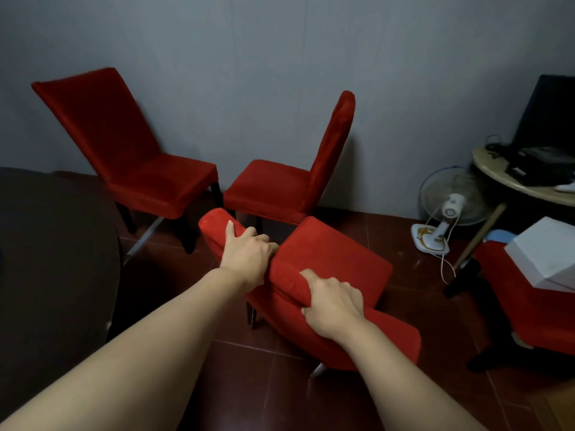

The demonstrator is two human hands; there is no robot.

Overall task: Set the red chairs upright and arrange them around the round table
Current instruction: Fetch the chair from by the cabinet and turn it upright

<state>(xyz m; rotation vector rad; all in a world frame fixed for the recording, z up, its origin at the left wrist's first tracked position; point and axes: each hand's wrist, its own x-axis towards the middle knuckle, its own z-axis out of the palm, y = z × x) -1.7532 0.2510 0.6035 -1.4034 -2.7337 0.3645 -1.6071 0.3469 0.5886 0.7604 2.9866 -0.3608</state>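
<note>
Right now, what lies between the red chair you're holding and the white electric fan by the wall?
Only bare dark red floor tiles lie between the held red chair and the white electric fan, as the head view shows.

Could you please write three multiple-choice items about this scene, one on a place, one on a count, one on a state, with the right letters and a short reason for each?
1. Where does the white electric fan stand?
A. on the dark round table
B. on the floor by the wall, right of the chairs
C. on a chair seat

2. How many red chairs stand upright by the wall, untouched?
A. two
B. four
C. none

3. What are the two hands doing?
A. both hang free
B. both grip the top of one chair's backrest
C. one holds the fan

Answers:
1. B: the white electric fan has its base on the tiled floor, near the grey wall.
2. A: the left upright chair and the right upright chair stand there.
3. B: the left hand and the right hand curl over the backrest of the near chair.
</note>
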